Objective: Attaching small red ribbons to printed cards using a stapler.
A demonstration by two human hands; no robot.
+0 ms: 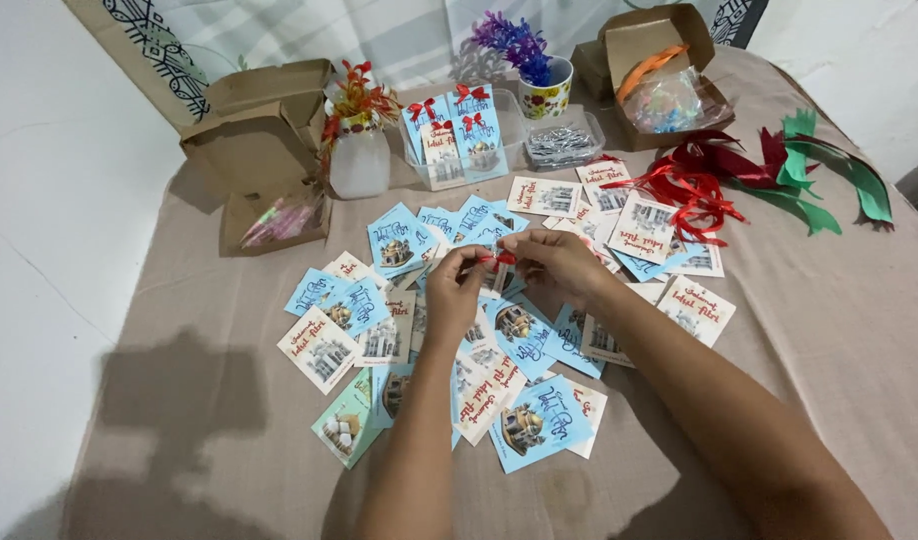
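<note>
- Fingers of my left hand (455, 287) and my right hand (554, 262) meet at the middle of the view, both pinched shut on a small red ribbon (500, 258) held between them, just above the spread of cards
- The ribbon sits at the top edge of a small card (493, 282) that my fingers mostly hide; how it is attached I cannot tell
- Loose cards (524, 425) in blue, white and pale green lie scattered and overlapping on the table (799, 340) under and around my forearms
- Clear tray (507, 120) at the back holds upright blue cards, each with a red bow on top
- Beside it, a second clear tray (563, 143) of silvery pieces, too small to tell apart
- Heap of red ribbon strips (691, 178) to the right, green ribbon strips (829, 180) further right
- Open cardboard box (657, 75) behind them with a bag of pale coloured bits
- Cardboard box (264, 130) at back left, white vase (359, 155) with red trim next to it
- Mug (545, 92) with purple flowers at the back centre
</note>
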